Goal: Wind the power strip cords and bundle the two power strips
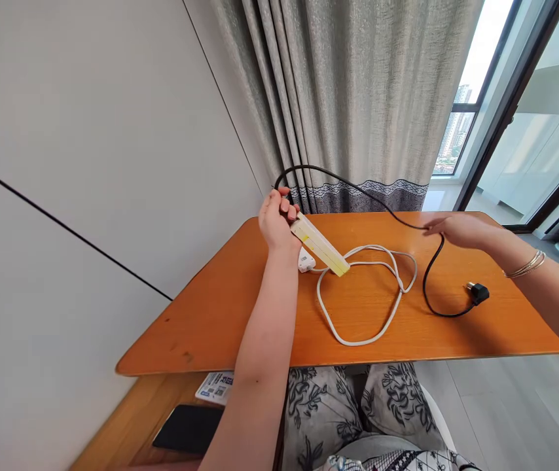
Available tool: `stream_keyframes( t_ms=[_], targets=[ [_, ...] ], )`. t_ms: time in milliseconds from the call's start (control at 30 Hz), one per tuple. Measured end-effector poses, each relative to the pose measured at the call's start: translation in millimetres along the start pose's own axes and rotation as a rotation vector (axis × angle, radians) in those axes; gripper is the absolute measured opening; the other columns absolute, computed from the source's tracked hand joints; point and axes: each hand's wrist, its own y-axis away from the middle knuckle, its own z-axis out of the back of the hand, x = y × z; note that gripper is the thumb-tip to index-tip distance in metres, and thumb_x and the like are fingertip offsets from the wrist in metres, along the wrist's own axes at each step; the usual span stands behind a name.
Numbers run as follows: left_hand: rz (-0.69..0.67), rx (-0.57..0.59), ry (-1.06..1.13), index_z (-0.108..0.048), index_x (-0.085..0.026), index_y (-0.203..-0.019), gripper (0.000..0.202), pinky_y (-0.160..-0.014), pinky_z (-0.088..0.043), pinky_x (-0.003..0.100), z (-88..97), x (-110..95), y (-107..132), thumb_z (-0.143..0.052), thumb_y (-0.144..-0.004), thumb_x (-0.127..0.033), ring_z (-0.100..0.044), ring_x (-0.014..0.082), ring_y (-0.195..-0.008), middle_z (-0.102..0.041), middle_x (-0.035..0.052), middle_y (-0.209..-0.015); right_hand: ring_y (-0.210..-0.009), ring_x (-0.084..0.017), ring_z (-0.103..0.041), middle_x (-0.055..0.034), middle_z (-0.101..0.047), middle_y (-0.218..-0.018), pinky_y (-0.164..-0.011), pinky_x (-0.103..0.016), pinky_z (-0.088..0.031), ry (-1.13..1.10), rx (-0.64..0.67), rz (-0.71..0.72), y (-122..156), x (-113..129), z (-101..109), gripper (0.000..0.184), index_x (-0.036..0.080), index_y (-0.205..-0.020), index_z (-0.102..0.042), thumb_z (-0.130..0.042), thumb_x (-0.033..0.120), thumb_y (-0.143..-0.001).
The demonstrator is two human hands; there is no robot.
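My left hand [275, 219] is closed around the near end of a long pale yellow bar-shaped device [321, 246], held above the orange table [240, 307]. A black cable [358, 188] arcs from that hand across to my right hand [453, 230], which pinches it over the table's right side. Beyond my right hand the cable loops down to a black plug [477, 292] lying on the table. A white cable [372, 301] lies coiled in the middle, leading to a white plug [306, 261] under the yellow device.
A grey curtain [348, 98] hangs behind the table, with a window [476, 85] to the right and a white wall [88, 163] to the left. A black phone [188, 428] and a printed card [215, 387] lie on a lower wooden shelf at the left.
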Motion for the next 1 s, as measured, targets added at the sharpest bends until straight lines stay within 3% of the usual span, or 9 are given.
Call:
stream_keyframes(
  t_ms=[100, 200, 300, 433, 533, 633, 700, 833, 1000],
  targets=[
    [-0.05, -0.013, 0.003, -0.061, -0.019, -0.074, 0.026, -0.056, -0.046, 0.014, 0.8, -3, -6, -0.063, -0.094, -0.034, -0.035, 0.0022, -0.038, -0.034, -0.0093, -0.053, -0.097, -0.023, -0.074, -0.0028, -0.078, -0.111, -0.087, -0.037, -0.06, -0.308, 0.294, -0.046, 0, 19, -13, 0.039, 0.026, -0.102, -0.081, -0.046, 0.023, -0.086],
    [-0.05, 0.04, -0.009, -0.061, -0.019, -0.073, 0.026, -0.057, -0.047, 0.015, -3.7, -3, -5, -0.063, -0.094, -0.033, -0.037, 0.0027, -0.038, -0.036, -0.0088, -0.052, -0.096, -0.027, -0.074, -0.0072, -0.078, -0.107, -0.084, -0.039, -0.06, -0.336, 0.331, -0.146, -8, 16, -13, 0.036, 0.023, -0.103, -0.079, -0.05, 0.04, -0.091],
    [0.019, 0.159, -0.052, -0.06, -0.019, -0.071, 0.026, -0.058, -0.05, 0.017, -12.2, -1, 1, -0.063, -0.094, -0.03, -0.039, 0.0036, -0.038, -0.038, -0.0082, -0.051, -0.104, -0.034, -0.072, -0.0134, -0.076, -0.113, -0.093, -0.048, -0.055, 0.033, 0.071, -0.26, -28, -3, -10, 0.026, 0.021, -0.103, -0.077, -0.067, 0.035, -0.083],
    [0.11, 0.346, -0.117, -0.059, -0.018, -0.07, 0.027, -0.059, -0.052, 0.019, -21.4, 5, 13, -0.064, -0.093, -0.031, -0.047, 0.005, -0.04, -0.045, -0.0069, -0.051, -0.116, -0.036, -0.066, -0.022, -0.051, -0.151, -0.101, -0.06, -0.044, 0.395, -0.411, -0.353, -62, -20, -7, 0.046, 0.016, -0.134, -0.062, -0.038, 0.013, -0.094],
    [0.135, 0.455, -0.148, -0.058, -0.018, -0.071, 0.026, -0.055, -0.049, 0.019, -23.0, 8, 18, -0.068, -0.089, -0.034, -0.052, 0.0066, -0.043, -0.049, -0.0062, -0.052, -0.139, -0.039, -0.047, -0.0233, -0.032, -0.163, -0.111, -0.063, -0.033, 0.425, -0.472, -0.371, -87, -9, -14, 0.051, 0.011, -0.14, -0.054, -0.033, 0.009, -0.094],
    [0.151, 0.543, -0.178, -0.058, -0.018, -0.073, 0.027, -0.052, -0.047, 0.019, -22.7, 8, 20, -0.072, -0.086, -0.038, -0.055, 0.0079, -0.047, -0.053, -0.0053, -0.053, -0.148, -0.042, -0.032, -0.0246, -0.036, -0.161, -0.116, -0.068, -0.022, 0.321, -0.376, -0.367, -107, 26, -29, 0.038, 0.011, -0.124, -0.063, -0.049, 0.016, -0.09],
    [0.164, 0.583, -0.181, -0.058, -0.019, -0.075, 0.028, -0.053, -0.048, 0.02, -22.7, 8, 21, -0.072, -0.085, -0.04, -0.057, 0.0089, -0.049, -0.057, -0.0044, -0.056, -0.146, -0.04, -0.035, -0.0227, -0.044, -0.155, -0.117, -0.067, -0.024, 0.163, -0.404, -0.265, -115, 56, -42, 0.032, 0.014, -0.117, -0.063, -0.056, 0.022, -0.087],
    [0.181, 0.599, -0.17, -0.056, -0.019, -0.078, 0.028, -0.055, -0.05, 0.022, -23.1, 4, 24, -0.071, -0.086, -0.041, -0.059, 0.0102, -0.053, -0.063, -0.0023, -0.062, -0.137, -0.031, -0.047, -0.0204, -0.054, -0.137, -0.116, -0.052, -0.036, -0.295, -0.637, -0.02, -122, 101, -66, 0.042, 0.017, -0.125, -0.049, -0.058, 0.031, -0.087],
    [0.197, 0.576, -0.133, -0.056, -0.019, -0.078, 0.025, -0.053, -0.05, 0.021, -22.8, 5, 26, -0.07, -0.086, -0.039, -0.06, 0.0106, -0.052, -0.066, -0.0015, -0.064, -0.108, -0.022, -0.064, -0.0117, -0.063, -0.112, -0.101, -0.042, -0.049, -0.749, -0.855, -0.039, -123, 104, -88, 0.034, 0.022, -0.123, -0.038, -0.049, 0.032, -0.093]
  ],
)
